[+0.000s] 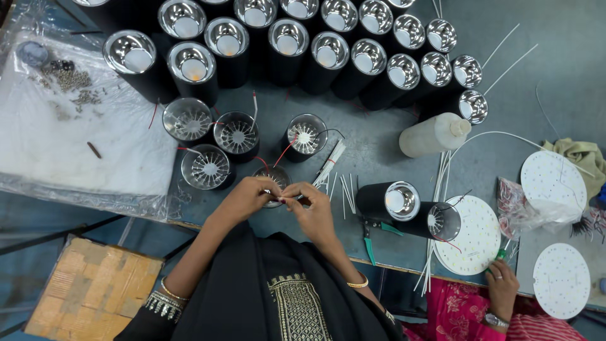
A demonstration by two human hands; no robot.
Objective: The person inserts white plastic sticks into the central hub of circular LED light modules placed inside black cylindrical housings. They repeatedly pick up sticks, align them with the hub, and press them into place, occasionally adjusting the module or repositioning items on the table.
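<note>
My left hand (247, 196) and my right hand (312, 207) meet close in front of me, fingertips pinching thin red and white wires (285, 199) between them. The wires lead from a black cylindrical lamp housing (273, 177) with a shiny finned inside, partly hidden behind my fingers. Both hands rest at the near edge of the grey table (379, 158). Three more open housings (208, 167) with red wires stand just left of it, and another one (306, 134) stands behind it.
Rows of black lamp cylinders with reflectors (328, 49) fill the back. White sleeves (346, 189), green-handled cutters (369, 237), a plastic bottle (434, 134) and round white LED boards (475, 235) lie right. Another person's hand (503, 284) is at lower right. A plastic sheet with screws (76, 82) lies left.
</note>
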